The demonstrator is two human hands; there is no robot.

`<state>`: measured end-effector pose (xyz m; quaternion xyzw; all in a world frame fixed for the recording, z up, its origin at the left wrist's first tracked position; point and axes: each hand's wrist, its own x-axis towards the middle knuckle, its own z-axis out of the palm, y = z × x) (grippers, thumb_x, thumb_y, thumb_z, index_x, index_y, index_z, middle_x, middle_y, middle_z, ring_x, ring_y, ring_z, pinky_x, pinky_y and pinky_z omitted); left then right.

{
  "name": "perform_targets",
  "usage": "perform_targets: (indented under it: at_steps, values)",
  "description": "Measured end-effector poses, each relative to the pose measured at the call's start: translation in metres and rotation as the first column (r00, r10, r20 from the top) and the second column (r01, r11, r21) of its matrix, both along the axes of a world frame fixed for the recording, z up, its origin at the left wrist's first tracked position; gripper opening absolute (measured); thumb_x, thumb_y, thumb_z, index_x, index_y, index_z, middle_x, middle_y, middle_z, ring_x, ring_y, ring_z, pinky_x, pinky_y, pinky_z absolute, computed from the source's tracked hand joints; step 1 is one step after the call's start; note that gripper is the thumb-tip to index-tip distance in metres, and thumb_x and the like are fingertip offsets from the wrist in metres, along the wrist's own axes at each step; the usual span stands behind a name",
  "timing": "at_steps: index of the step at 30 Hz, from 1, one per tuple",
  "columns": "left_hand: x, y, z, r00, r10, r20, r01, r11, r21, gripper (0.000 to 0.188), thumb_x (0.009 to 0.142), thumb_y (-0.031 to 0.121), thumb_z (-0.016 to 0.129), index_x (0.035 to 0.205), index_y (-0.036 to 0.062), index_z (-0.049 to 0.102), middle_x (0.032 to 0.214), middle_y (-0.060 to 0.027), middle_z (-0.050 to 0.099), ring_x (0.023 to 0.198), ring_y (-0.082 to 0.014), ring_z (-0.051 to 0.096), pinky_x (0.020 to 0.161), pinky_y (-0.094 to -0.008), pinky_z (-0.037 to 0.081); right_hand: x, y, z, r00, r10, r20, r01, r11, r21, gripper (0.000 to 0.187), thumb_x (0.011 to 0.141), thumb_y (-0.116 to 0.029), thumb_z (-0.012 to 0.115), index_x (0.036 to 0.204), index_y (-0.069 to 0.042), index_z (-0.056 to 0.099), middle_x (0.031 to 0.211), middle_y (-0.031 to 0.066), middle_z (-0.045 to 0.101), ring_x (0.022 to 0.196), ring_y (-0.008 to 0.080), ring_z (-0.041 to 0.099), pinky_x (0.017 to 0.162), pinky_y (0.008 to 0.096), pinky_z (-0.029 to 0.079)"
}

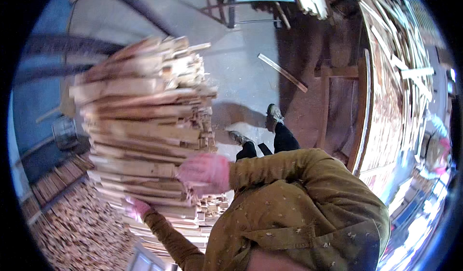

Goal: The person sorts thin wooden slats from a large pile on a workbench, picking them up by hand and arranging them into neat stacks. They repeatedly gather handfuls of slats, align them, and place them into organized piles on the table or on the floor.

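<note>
Wooden strips (pixel 144 128) lie stacked at the pink-gloved right hand (pixel 205 173).

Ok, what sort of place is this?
Likely a woodworking shop or lumber store: a large stack of wooden slats, a wooden table strewn with loose strips, and what looks like a pile of wood pieces.

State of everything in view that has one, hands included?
Left hand: pink-gloved, at the wood stack; grip unclear.
Right hand: pink-gloved, by the stack's right-hand ends, blurred; grip unclear.
Wood stack: piled in layers, ends uneven.
Loose strip: lying on the floor, apart from the stack.
Table: strewn with wood strips.
Shoes: worn, on the floor.
</note>
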<state>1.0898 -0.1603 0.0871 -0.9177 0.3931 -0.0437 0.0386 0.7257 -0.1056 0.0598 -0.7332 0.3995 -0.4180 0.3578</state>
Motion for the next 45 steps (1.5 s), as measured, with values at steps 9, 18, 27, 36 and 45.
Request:
perform_targets:
  at_steps: [9, 18, 27, 36, 45]
  values:
    - [-0.399, 0.03, -0.026, 0.204, -0.617, -0.76, 0.861, 0.482, -0.161, 0.064, 0.091, 0.037, 0.058, 0.141, 0.0029, 0.038, 0.139, -0.0193, 0.047, 0.126, -0.0283, 0.049, 0.105, -0.0431, 0.038, -0.325, 0.122, -0.248, 0.832, 0.003, -0.555, 0.533, 0.275, 0.8, 0.048, 0.088, -0.037, 0.053, 0.125, -0.007, 0.046, 0.11, 0.0201, 0.064, 0.104, 0.0381, 0.061, 0.089, 0.0474, 0.048]
    - [-0.522, 0.089, -0.349, 0.436, -0.597, -0.673, 0.877, 0.114, 0.467, 0.077, 0.075, 0.035, 0.072, 0.132, -0.0053, 0.04, 0.134, -0.0318, 0.04, 0.116, -0.0476, 0.047, 0.1, -0.0501, 0.04, -0.5, 0.195, -0.672, 0.457, 0.348, -0.818, 0.867, 0.029, 0.497, 0.054, 0.089, -0.038, 0.052, 0.135, -0.012, 0.046, 0.128, 0.0164, 0.056, 0.116, 0.0363, 0.054, 0.097, 0.0503, 0.042]
    - [-0.488, 0.087, -0.377, 0.521, -0.572, -0.633, 0.852, 0.309, 0.422, 0.074, 0.076, 0.026, 0.07, 0.135, -0.0059, 0.039, 0.138, -0.0328, 0.037, 0.122, -0.0491, 0.043, 0.104, -0.049, 0.037, -0.525, 0.172, -0.731, 0.476, 0.14, -0.868, 0.866, 0.098, 0.491, 0.082, 0.083, -0.04, 0.065, 0.148, -0.01, 0.024, 0.133, 0.0185, 0.05, 0.115, 0.0354, 0.054, 0.093, 0.0449, 0.046]
    - [-0.496, 0.118, -0.378, 0.021, 0.044, -0.999, 0.643, 0.764, 0.047, 0.066, 0.089, 0.036, 0.06, 0.139, -0.0009, 0.038, 0.132, -0.0222, 0.05, 0.12, -0.0387, 0.05, 0.103, -0.0435, 0.041, -0.409, 0.131, -0.421, 0.009, -0.871, 0.491, -0.309, 0.465, 0.83, 0.05, 0.091, -0.041, 0.059, 0.123, -0.005, 0.049, 0.095, 0.0145, 0.064, 0.076, 0.0219, 0.066, 0.066, 0.0344, 0.056]
    - [-0.608, 0.105, -0.168, -0.399, 0.602, -0.691, 0.63, 0.728, 0.271, 0.038, 0.091, 0.023, 0.063, 0.122, 0.0038, 0.051, 0.109, -0.0154, 0.064, 0.085, -0.028, 0.068, 0.064, -0.043, 0.06, -0.415, 0.101, -0.181, 0.535, -0.567, 0.626, -0.056, 0.715, 0.696, 0.051, 0.096, -0.035, 0.056, 0.132, -0.001, 0.048, 0.1, 0.0002, 0.063, 0.088, 0.0112, 0.058, 0.084, 0.0282, 0.047]
